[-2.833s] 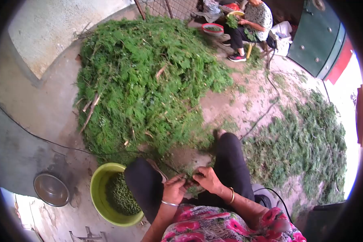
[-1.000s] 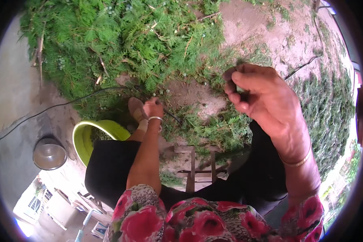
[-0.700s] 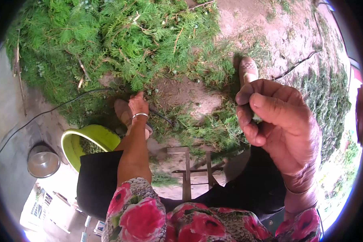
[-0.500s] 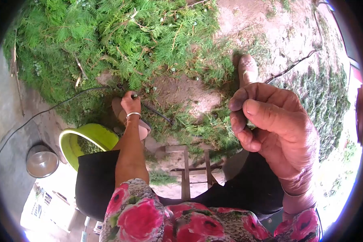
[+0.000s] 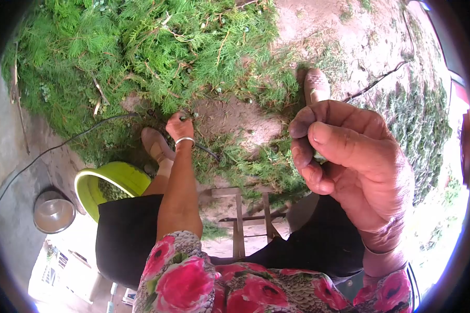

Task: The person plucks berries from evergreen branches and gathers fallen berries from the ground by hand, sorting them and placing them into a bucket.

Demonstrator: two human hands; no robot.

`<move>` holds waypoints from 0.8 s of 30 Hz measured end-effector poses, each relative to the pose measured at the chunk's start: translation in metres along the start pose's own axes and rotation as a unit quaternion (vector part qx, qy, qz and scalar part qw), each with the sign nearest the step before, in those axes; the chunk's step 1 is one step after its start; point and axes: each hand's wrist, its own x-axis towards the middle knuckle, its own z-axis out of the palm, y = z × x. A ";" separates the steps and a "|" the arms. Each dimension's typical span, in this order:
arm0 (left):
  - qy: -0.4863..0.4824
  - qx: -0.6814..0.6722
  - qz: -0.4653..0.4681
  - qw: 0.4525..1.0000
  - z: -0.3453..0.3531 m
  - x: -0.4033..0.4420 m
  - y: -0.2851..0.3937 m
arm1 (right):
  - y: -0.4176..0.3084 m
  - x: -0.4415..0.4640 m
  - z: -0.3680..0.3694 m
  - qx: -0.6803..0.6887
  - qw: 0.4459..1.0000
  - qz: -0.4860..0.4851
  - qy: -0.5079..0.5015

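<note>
My left hand, with a pale bangle at its wrist, reaches down to the near edge of a heap of green conifer branches. Its fingers are closed, and a small dark green bit shows at the fingertips, too small to name. Large and close to the camera, my right hand is raised with thumb and fingers pressed together in a pinch. The fingertips look darkened. What lies inside its curled fingers, if anything, is hidden.
A yellow-green tub holding small green pieces stands by my left knee, near a metal bowl. A black cable crosses the ground. A wooden frame stands between my legs. More greenery lies spread at the right.
My left hand has moved a little right and up, from over my left shoe to the edge of the branches. My right hand has shifted slightly left, still pinched.
</note>
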 end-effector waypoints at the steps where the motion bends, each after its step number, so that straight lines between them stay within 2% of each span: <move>1: -0.039 -0.114 -0.078 0.990 -0.013 -0.003 0.005 | 0.000 0.000 -0.001 -0.010 1.000 -0.002 -0.007; 2: -0.076 -0.225 -0.153 0.959 -0.022 -0.005 0.006 | 0.000 0.001 -0.001 -0.010 1.000 -0.002 -0.008; 3: -0.077 -0.465 -0.183 0.863 -0.002 -0.005 -0.022 | 0.001 0.000 -0.002 -0.003 1.000 -0.009 -0.014; 4: -0.075 -0.465 -0.182 0.863 0.002 -0.009 -0.032 | 0.001 0.000 -0.002 0.004 1.000 -0.016 -0.022; 6: -0.107 -0.703 -0.266 0.651 -0.001 -0.018 -0.048 | 0.003 -0.001 -0.003 0.007 1.000 -0.016 -0.026; 7: -0.239 -0.695 -0.211 0.645 -0.025 -0.025 -0.046 | 0.003 -0.001 -0.003 0.009 1.000 -0.014 -0.026; 8: -0.237 -0.695 -0.209 0.646 -0.036 -0.030 -0.039 | 0.004 -0.001 -0.002 0.010 0.999 -0.015 -0.029; 10: -0.299 -0.798 -0.166 0.496 -0.043 -0.046 -0.014 | 0.003 0.000 -0.002 -0.017 0.999 -0.033 -0.033; 12: -0.299 -0.798 -0.178 0.492 -0.046 -0.053 0.002 | 0.004 0.001 -0.003 -0.008 0.998 -0.042 -0.040; 14: -0.351 -0.802 -0.169 0.453 -0.046 -0.053 0.010 | 0.003 -0.001 -0.004 0.002 0.998 -0.049 -0.045; 15: -0.349 -0.785 -0.170 0.483 -0.035 -0.049 0.001 | 0.004 -0.002 -0.005 0.002 0.998 -0.048 -0.046; 16: -0.349 -0.784 -0.170 0.484 -0.030 -0.046 -0.002 | 0.004 -0.002 -0.006 0.002 0.998 -0.046 -0.047; 18: -0.294 -0.728 -0.187 0.591 -0.021 -0.043 -0.006 | 0.003 -0.002 -0.007 0.005 0.998 -0.040 -0.043; 22: -0.301 -0.749 -0.175 0.564 -0.020 -0.042 0.004 | -0.001 -0.002 -0.008 0.011 0.999 -0.038 -0.022; 24: -0.318 -0.774 -0.174 0.520 -0.025 -0.042 0.011 | -0.002 -0.001 -0.008 0.009 0.999 -0.044 -0.024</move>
